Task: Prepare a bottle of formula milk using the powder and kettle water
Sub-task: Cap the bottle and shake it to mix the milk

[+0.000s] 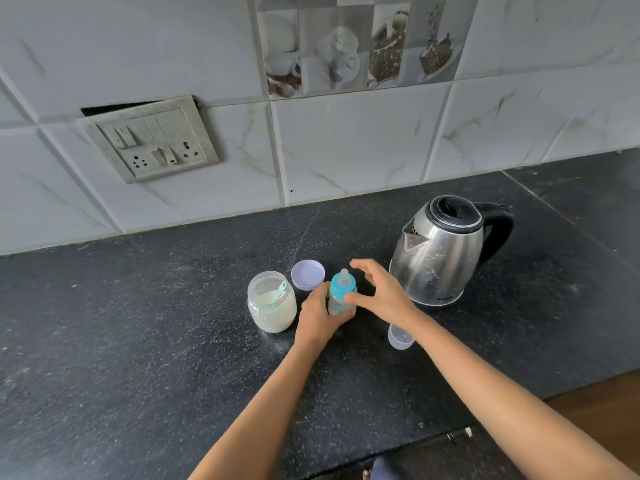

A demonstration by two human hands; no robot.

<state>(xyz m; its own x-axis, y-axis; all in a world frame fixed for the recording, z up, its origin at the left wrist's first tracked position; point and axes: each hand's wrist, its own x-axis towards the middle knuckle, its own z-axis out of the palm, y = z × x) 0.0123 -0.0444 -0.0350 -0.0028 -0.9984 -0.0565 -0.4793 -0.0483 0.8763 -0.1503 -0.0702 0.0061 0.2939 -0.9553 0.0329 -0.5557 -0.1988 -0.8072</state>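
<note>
Forearms reach to the bottle [341, 301], upright on the surface [166, 327] between powder jar [272, 304] and kettle [438, 252]. Left hand [317, 317] has its fingers clamped round the body; right hand [381, 294] has its fingers spread beside the collar [343, 288]. Probably light, slick plastic: steady the body, twist the collar.

Between the left fingers [322, 292] and right fingers [363, 266], the clear plastic baby bottle [341, 304] has a turquoise collar and faint blue prints on its body. Left of the left fingers, the round clear jar [272, 311] shows cream-white powder and a pale mint-green scoop [278, 293]. Beyond them is a round lilac plastic lid [308, 274]. Right of the right fingers, the silvery steel kettle [440, 258] has a black lid and handle. The stone bench [138, 323] is black, speckled white.
</note>
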